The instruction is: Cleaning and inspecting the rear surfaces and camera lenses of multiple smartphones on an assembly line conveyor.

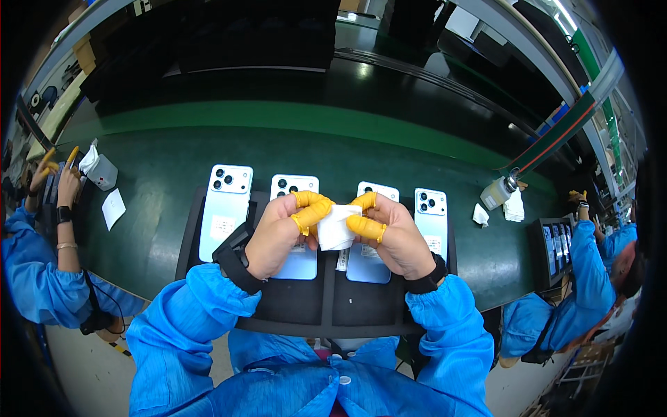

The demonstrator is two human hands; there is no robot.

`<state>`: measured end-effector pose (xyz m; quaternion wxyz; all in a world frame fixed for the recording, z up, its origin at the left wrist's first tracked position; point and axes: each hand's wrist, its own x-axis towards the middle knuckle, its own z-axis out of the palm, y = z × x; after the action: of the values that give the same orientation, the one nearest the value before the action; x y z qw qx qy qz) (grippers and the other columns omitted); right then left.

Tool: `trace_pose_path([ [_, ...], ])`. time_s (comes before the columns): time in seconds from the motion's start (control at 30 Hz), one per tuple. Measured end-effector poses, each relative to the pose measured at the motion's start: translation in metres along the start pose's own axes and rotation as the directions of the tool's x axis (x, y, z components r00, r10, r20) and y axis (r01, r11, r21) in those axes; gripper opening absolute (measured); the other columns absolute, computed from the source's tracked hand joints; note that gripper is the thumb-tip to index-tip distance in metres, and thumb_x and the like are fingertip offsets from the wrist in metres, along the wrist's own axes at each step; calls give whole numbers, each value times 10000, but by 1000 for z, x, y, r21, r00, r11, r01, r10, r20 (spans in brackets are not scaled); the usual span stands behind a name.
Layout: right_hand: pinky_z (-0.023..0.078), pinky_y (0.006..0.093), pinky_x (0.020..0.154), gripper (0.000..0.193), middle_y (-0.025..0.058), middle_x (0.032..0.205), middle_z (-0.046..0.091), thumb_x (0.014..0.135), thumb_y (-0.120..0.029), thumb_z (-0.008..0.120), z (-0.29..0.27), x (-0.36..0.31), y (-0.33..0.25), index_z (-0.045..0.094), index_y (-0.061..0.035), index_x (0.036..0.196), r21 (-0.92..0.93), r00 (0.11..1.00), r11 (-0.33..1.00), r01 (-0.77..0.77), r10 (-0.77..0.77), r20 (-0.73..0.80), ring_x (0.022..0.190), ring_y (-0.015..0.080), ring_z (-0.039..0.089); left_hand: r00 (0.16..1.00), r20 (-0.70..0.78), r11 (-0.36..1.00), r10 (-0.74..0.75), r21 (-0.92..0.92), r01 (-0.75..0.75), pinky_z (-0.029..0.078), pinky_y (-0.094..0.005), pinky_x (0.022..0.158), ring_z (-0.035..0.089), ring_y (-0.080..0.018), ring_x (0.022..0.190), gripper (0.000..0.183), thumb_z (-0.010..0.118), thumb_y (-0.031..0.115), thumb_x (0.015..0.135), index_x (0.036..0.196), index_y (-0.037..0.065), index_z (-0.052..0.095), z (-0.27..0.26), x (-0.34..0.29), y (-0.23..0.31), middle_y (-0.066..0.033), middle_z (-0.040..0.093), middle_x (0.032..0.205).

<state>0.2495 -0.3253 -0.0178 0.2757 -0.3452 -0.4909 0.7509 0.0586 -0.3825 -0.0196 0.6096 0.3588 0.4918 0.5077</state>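
Observation:
A folded white wiping cloth (336,228) is pinched between my two hands, above the middle of a black tray (292,306). My left hand (281,226) grips its left side, with yellow finger cots on the fingertips. My right hand (392,233), also in yellow finger cots, closes on its right side. Beneath and beside my hands, several light-blue phones lie back up in the tray: a far-left phone (224,208), a second phone (295,267) partly under my left hand, a third phone (368,267) partly under my right hand, and a right-hand phone (432,221).
Green bench (153,160) all round. At right stand a pump bottle (498,192) and white cloths (514,206); at left, a tissue pack (103,170) and a white paper (113,208). Co-workers in blue sleeves (42,271) sit on both sides; another phone tray (554,250) is at far right.

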Motion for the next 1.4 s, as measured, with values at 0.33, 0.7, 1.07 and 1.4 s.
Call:
trace_pose_path([
  [0.33,475,291,910,412,138,1117,583,855,-138,698,-6,6,14,508,4,1192,128,993,992,-5,-11,121,1055,212,586,998,32,993,54,100,-57,471,-186,535,604,-92,657,270,544,235,969,1109,11,602,0,-1,0,-67,656,918],
  [0.7,537,271,807,427,143,1120,595,868,-151,698,0,5,12,490,5,1207,276,989,960,-35,-7,147,1030,195,611,995,51,995,88,34,-90,469,-194,535,587,-87,613,235,586,209,946,1082,19,610,-4,-4,2,-57,652,858],
  [1.07,534,316,725,207,137,909,657,745,17,731,-23,-24,-35,591,11,898,-723,632,354,594,-761,146,819,246,662,934,113,929,339,115,-352,485,-236,728,608,-144,916,328,537,185,962,1231,-2,566,-1,0,-6,-100,633,1072],
  [1.4,525,400,738,233,172,895,656,694,67,638,-239,-84,-58,652,-7,915,-973,435,26,-230,-892,-127,833,351,642,906,175,902,387,134,-411,481,-259,764,606,-155,891,352,535,247,955,1171,-23,598,-3,1,-6,-101,635,1039],
])
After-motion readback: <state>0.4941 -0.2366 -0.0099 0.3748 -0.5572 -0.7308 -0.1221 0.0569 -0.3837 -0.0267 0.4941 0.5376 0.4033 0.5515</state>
